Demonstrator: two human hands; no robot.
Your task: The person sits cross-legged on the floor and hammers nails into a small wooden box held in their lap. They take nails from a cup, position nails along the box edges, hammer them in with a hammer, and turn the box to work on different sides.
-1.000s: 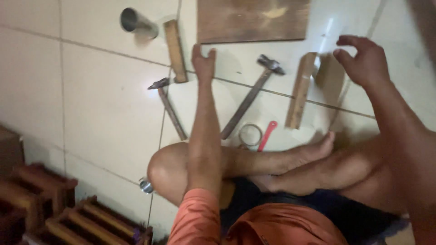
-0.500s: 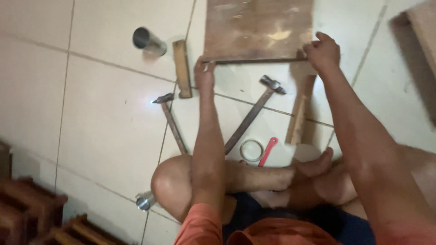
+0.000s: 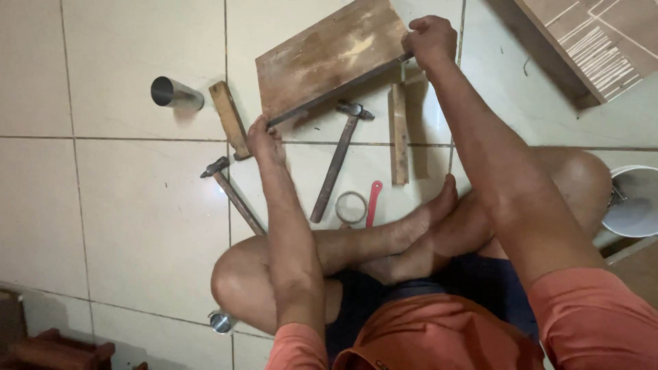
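Observation:
A worn brown wooden board [image 3: 329, 58] is lifted at its near edge off the tiled floor. My left hand [image 3: 266, 140] grips the board's near left corner. My right hand [image 3: 430, 40] grips its near right corner. Just below the board lie a hammer with a wooden handle [image 3: 337, 164], a short wooden strip [image 3: 399, 133] and a wooden block [image 3: 229, 128]. I sit cross-legged, with my bare feet close to the tools.
A second hammer [image 3: 232, 192] lies left of my left arm. A metal cup [image 3: 175, 93] lies on its side at the upper left. A roll of tape [image 3: 351, 207] and a red-handled tool [image 3: 372, 203] rest by my feet. A white bucket [image 3: 634, 202] stands at right.
My right hand moved in from the side and took hold of the board's right corner. My left hand closed on its left corner. The board's near edge has tilted up off the floor.

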